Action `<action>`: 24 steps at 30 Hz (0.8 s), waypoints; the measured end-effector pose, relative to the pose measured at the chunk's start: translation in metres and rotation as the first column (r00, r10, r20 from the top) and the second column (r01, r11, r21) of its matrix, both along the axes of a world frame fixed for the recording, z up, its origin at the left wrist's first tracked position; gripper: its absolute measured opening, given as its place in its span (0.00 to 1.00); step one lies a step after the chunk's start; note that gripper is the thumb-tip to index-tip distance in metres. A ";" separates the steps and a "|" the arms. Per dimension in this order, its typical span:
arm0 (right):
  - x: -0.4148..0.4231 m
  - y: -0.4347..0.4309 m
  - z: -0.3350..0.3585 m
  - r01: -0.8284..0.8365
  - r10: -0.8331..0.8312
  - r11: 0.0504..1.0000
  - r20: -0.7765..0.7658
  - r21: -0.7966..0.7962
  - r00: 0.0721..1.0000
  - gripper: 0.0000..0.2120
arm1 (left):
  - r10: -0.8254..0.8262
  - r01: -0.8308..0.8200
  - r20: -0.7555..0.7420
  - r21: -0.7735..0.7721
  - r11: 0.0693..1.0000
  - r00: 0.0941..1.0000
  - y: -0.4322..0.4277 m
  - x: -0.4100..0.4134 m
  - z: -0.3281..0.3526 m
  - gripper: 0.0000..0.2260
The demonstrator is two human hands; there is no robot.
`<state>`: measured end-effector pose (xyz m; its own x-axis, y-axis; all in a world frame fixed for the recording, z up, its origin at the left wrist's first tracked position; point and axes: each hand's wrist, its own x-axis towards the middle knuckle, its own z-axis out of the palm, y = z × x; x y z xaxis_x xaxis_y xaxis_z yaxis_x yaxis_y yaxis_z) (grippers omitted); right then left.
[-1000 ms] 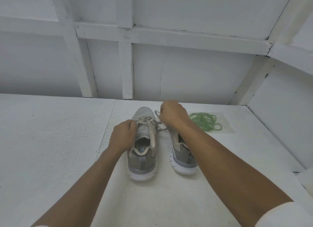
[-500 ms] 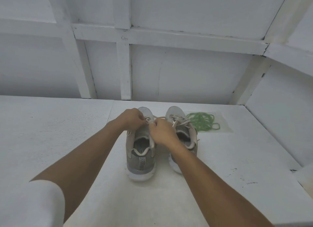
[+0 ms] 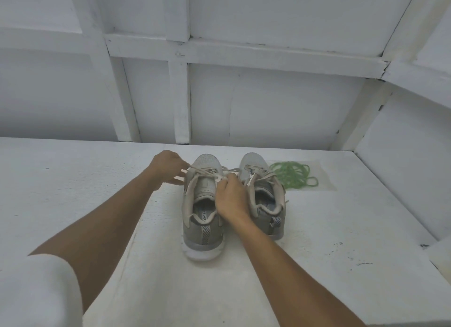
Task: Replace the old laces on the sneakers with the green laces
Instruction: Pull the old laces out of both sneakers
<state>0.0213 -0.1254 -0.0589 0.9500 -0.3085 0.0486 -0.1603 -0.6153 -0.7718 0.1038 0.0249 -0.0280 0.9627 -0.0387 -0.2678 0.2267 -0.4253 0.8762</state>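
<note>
Two grey sneakers stand side by side on the white table, heels toward me. The left sneaker [image 3: 203, 219] carries a beige old lace [image 3: 207, 174] stretched across its top. My left hand [image 3: 168, 166] sits left of the toe and pinches one end of that lace. My right hand [image 3: 230, 197] rests over the tongue and pinches the lace's other side. The right sneaker [image 3: 264, 192] still has its beige lace, loose. A coil of green laces [image 3: 292, 174] lies to its right, inside a flat clear bag.
The white table [image 3: 85, 192] runs wide to the left and toward me. White panelled walls close the back and the right side. A white block [image 3: 441, 256] sits at the table's right edge.
My left hand has moved out to the left, drawing the lace taut. My right hand has stayed on the left sneaker's tongue. Earlier, the right hand was reaching further across, above the right sneaker.
</note>
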 end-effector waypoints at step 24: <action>-0.001 0.002 -0.005 0.014 -0.013 1.000 0.054 -0.008 0.998 0.14 | -0.327 0.076 0.258 0.670 0.739 0.909 0.019 0.029 0.029 0.12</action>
<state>0.0202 -0.1233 -0.0637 0.9416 -0.3208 0.1025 -0.1269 -0.6199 -0.7744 0.1324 0.0439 0.0007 0.9820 -0.1855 0.0360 -0.1850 -0.9047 0.3839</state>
